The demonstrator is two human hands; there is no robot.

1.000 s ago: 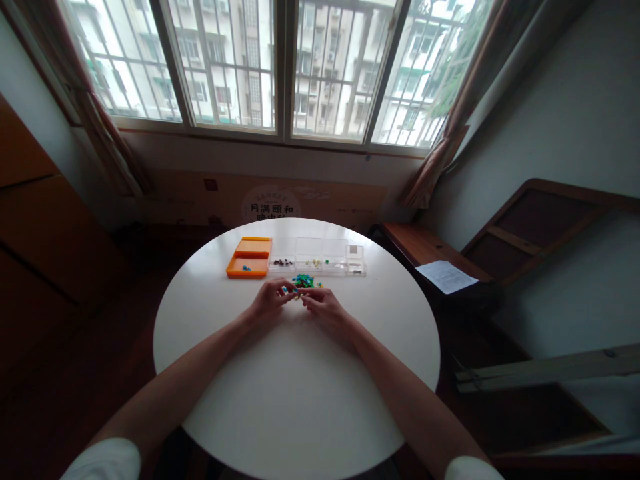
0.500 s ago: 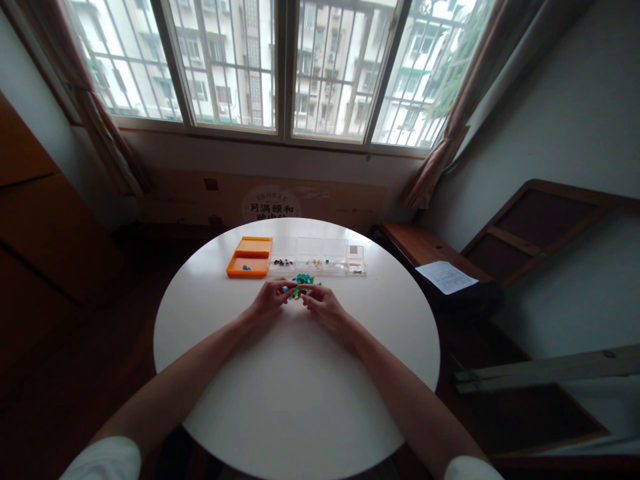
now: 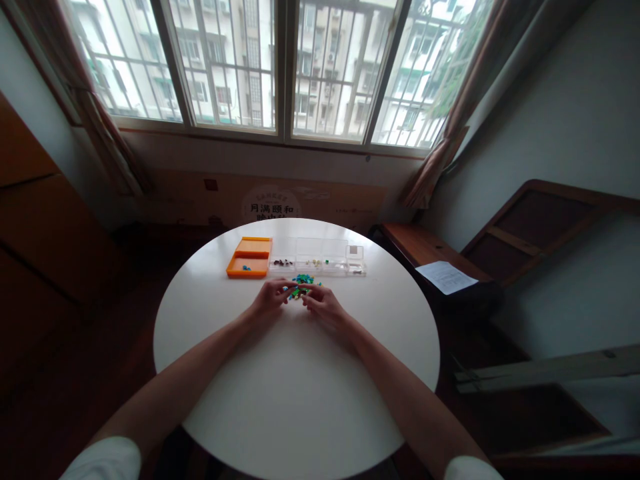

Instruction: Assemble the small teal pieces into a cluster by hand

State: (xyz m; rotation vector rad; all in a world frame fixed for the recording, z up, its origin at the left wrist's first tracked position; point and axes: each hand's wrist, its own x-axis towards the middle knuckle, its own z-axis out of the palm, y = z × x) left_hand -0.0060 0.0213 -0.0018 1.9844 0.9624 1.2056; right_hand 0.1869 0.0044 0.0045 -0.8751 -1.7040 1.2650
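A small heap of loose plastic pieces [image 3: 303, 280], mostly green and blue with a few pale yellow and dark ones, lies on the white round table [image 3: 300, 373]. Curved around its left edge is my left hand [image 3: 273, 295], thumb and fingers apart, with a bit of blue showing in the gap. My right hand [image 3: 324, 304] rests at the right near edge, forefinger stretched over the heap and thumb lower. The two forefingers come close together or touch above the pieces. No held piece can be made out in either hand; part of the heap is hidden behind the fingers.
Beyond the heap stands an open orange box [image 3: 247, 272] with a few blue pieces. Beside it are open clear boxes [image 3: 333, 267] holding dark, pale and green pieces, and a smaller clear box [image 3: 355, 257]. Papers [image 3: 447, 277] lie on a wooden bench [image 3: 425, 240] at the right.
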